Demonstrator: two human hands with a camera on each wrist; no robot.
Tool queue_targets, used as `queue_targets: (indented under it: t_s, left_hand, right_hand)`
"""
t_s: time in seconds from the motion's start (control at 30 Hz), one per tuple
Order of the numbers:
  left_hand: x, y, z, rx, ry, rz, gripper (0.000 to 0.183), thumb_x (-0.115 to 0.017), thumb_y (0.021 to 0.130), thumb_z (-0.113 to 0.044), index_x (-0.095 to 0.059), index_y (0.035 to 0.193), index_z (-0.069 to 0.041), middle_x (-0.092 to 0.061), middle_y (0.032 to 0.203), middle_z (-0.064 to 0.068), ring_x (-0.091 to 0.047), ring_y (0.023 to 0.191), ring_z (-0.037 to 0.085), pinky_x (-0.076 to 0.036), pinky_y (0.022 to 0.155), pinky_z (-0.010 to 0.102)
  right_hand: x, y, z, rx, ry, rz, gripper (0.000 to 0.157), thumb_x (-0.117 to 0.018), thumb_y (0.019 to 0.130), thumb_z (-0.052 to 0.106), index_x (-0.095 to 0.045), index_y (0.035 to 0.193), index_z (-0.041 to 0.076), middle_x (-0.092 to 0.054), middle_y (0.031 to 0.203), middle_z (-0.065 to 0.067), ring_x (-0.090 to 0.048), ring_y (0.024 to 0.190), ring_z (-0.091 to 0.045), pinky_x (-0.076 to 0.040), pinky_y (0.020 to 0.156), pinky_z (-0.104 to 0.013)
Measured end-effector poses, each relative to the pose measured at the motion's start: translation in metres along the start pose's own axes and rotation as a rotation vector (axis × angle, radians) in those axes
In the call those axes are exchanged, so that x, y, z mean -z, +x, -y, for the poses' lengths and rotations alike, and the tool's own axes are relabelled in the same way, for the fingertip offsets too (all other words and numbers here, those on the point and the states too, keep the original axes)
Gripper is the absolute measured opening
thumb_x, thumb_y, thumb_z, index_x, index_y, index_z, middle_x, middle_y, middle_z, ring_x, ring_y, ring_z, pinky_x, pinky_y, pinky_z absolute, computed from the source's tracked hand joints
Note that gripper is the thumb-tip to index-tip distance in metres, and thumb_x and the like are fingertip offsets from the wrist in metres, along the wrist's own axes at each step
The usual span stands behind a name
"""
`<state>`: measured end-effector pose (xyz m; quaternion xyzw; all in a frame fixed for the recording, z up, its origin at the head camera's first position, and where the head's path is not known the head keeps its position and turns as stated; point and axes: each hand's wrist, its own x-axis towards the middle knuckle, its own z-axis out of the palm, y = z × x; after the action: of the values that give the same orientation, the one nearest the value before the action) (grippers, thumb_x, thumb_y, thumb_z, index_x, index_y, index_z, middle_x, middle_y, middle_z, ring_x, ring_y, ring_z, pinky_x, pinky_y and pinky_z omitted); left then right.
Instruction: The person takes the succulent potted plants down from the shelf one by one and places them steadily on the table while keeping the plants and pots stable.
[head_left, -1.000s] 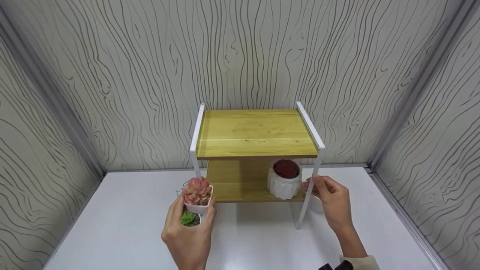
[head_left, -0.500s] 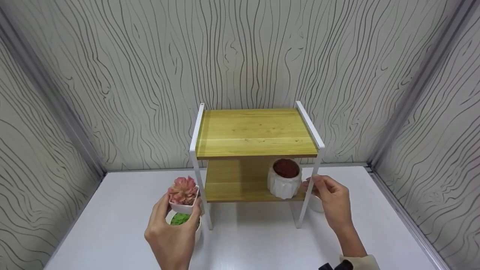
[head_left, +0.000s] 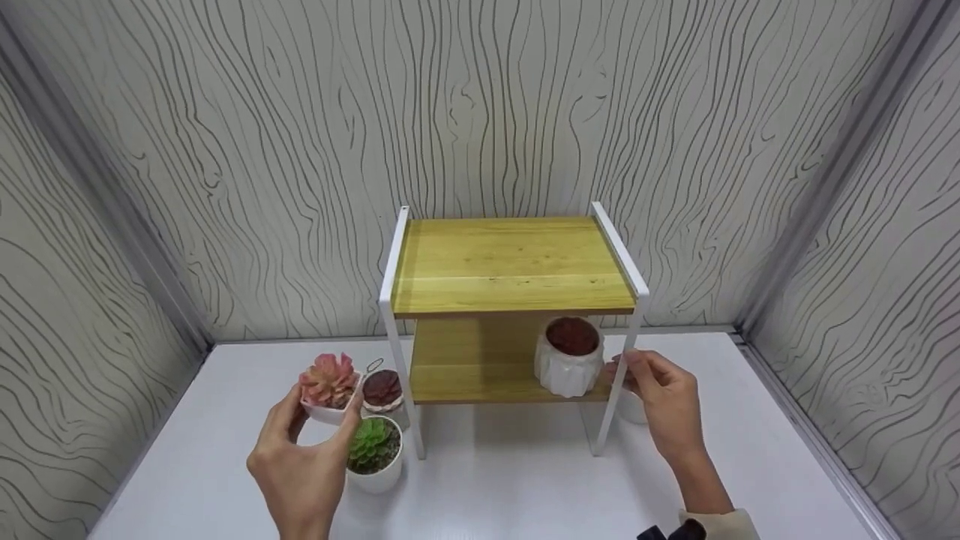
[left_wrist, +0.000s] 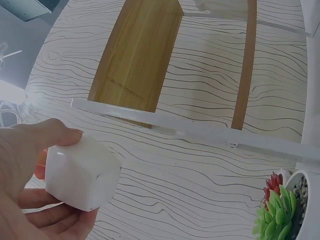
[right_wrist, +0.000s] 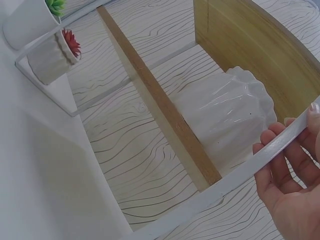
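My left hand [head_left: 300, 469] holds a small white pot [left_wrist: 82, 172] with a pink succulent [head_left: 330, 381], raised left of a two-tier shelf [head_left: 510, 281]. Thumb and fingers pinch opposite sides of the pot; the left wrist view shows its faceted white underside. On the right, my right hand [head_left: 669, 409] grips the shelf's white side post [head_left: 618, 386], thumb on one side and fingertips on the other. A white fluted pot [head_left: 568, 375] with a dark red top stands at the right end of the lower tier.
Left of the shelf on the white table [head_left: 210, 450] stand a potted green succulent [head_left: 371, 442] and, behind it, a dark red one [head_left: 382, 388]. Another white pot [head_left: 634, 409] is partly hidden behind the right post and hand. Wood-patterned panels [head_left: 480, 112] enclose the table.
My left hand has carried the pink succulent leftward, away from the shelf's left post, uncovering the green and dark red plants. The right hand has stayed on its post.
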<state>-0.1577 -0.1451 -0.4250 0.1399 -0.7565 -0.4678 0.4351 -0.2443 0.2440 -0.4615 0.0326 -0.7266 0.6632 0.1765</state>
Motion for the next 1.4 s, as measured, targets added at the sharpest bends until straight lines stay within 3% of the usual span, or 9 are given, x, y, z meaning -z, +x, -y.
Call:
queue_targets:
  t_s: [0.07, 0.23, 0.3, 0.33, 0.5, 0.83, 1.1, 1.2, 1.4]
  left_hand:
    - [0.000, 0.003, 0.004, 0.017, 0.002, 0.016, 0.063, -0.095, 0.074, -0.007, -0.068, 0.129, 0.010, -0.074, 0.116, 0.028, -0.074, 0.108, 0.043, -0.056, 0.093, 0.011]
    - [-0.001, 0.010, 0.017, 0.031, 0.020, 0.043, 0.064, -0.095, 0.075, -0.012, -0.068, 0.131, 0.008, -0.073, 0.120, 0.029, -0.074, 0.109, 0.043, -0.061, 0.094, 0.030]
    - [-0.001, 0.012, 0.022, 0.034, 0.023, 0.055, 0.063, -0.094, 0.076, -0.012, -0.068, 0.131, 0.008, -0.073, 0.121, 0.029, -0.074, 0.109, 0.043, -0.061, 0.093, 0.023]
    - [-0.001, 0.013, 0.024, 0.035, 0.023, 0.061, 0.063, -0.094, 0.077, -0.011, -0.068, 0.130, 0.008, -0.073, 0.121, 0.029, -0.074, 0.108, 0.043, -0.061, 0.093, 0.025]
    - [0.000, 0.018, 0.034, 0.052, 0.008, 0.107, 0.060, -0.091, 0.078, -0.007, -0.067, 0.131, 0.009, -0.072, 0.124, 0.030, -0.073, 0.110, 0.044, -0.043, 0.085, -0.005]
    - [-0.001, 0.031, 0.054, 0.044, -0.029, 0.213, 0.062, -0.092, 0.078, -0.007, -0.066, 0.133, 0.008, -0.071, 0.128, 0.031, -0.072, 0.114, 0.045, -0.043, 0.088, -0.005]
    - [-0.003, 0.041, 0.070, 0.002, -0.007, 0.296, 0.062, -0.090, 0.078, -0.003, -0.065, 0.134, 0.010, -0.070, 0.129, 0.030, -0.072, 0.116, 0.046, -0.042, 0.088, -0.007]
    - [-0.003, 0.044, 0.076, 0.050, -0.014, 0.351, 0.064, -0.089, 0.080, -0.004, -0.062, 0.137, 0.010, -0.068, 0.133, 0.030, -0.070, 0.122, 0.045, -0.043, 0.089, -0.006]
    - [-0.001, 0.054, 0.094, 0.279, -0.082, 0.465, 0.070, -0.086, 0.088, -0.012, -0.054, 0.147, 0.005, -0.062, 0.144, 0.027, -0.062, 0.134, 0.039, -0.049, 0.091, -0.001]
  right_hand:
    - [0.000, 0.000, 0.000, 0.002, -0.002, -0.001, 0.029, -0.059, 0.108, 0.020, -0.074, 0.106, -0.006, -0.080, 0.095, -0.008, -0.078, 0.092, -0.014, -0.063, 0.086, -0.022]
    - [-0.001, -0.001, 0.000, -0.006, -0.034, -0.006, 0.030, -0.059, 0.109, 0.021, -0.074, 0.106, -0.005, -0.081, 0.094, -0.006, -0.078, 0.092, -0.012, -0.063, 0.086, -0.021]
    - [-0.001, -0.001, 0.000, -0.007, -0.036, -0.007, 0.031, -0.059, 0.109, 0.021, -0.074, 0.106, -0.005, -0.081, 0.094, -0.007, -0.078, 0.091, -0.012, -0.063, 0.086, -0.020]
    - [-0.001, -0.001, 0.000, -0.007, -0.033, -0.007, 0.030, -0.059, 0.109, 0.021, -0.074, 0.107, -0.006, -0.081, 0.094, -0.007, -0.078, 0.091, -0.012, -0.063, 0.085, -0.020]
    - [-0.001, 0.000, 0.000, -0.018, -0.033, -0.003, 0.032, -0.060, 0.108, 0.023, -0.074, 0.107, -0.006, -0.081, 0.096, -0.008, -0.078, 0.093, -0.013, -0.063, 0.087, -0.020]
    - [0.000, -0.002, 0.002, -0.045, -0.045, -0.008, 0.031, -0.061, 0.108, 0.027, -0.076, 0.107, -0.001, -0.080, 0.100, -0.010, -0.078, 0.096, -0.016, -0.062, 0.090, -0.020]
    - [0.001, -0.002, 0.001, -0.028, -0.033, -0.008, 0.032, -0.060, 0.108, 0.021, -0.074, 0.111, -0.007, -0.079, 0.099, -0.005, -0.076, 0.095, -0.013, -0.062, 0.090, -0.020]
    - [0.001, -0.003, 0.002, -0.037, -0.035, -0.012, 0.033, -0.060, 0.108, 0.022, -0.073, 0.111, -0.008, -0.079, 0.099, -0.004, -0.076, 0.095, -0.013, -0.062, 0.091, -0.020]
    - [0.001, -0.002, 0.002, -0.051, -0.032, -0.003, 0.035, -0.061, 0.108, 0.026, -0.073, 0.112, -0.007, -0.079, 0.100, -0.005, -0.076, 0.097, -0.014, -0.062, 0.091, -0.019]
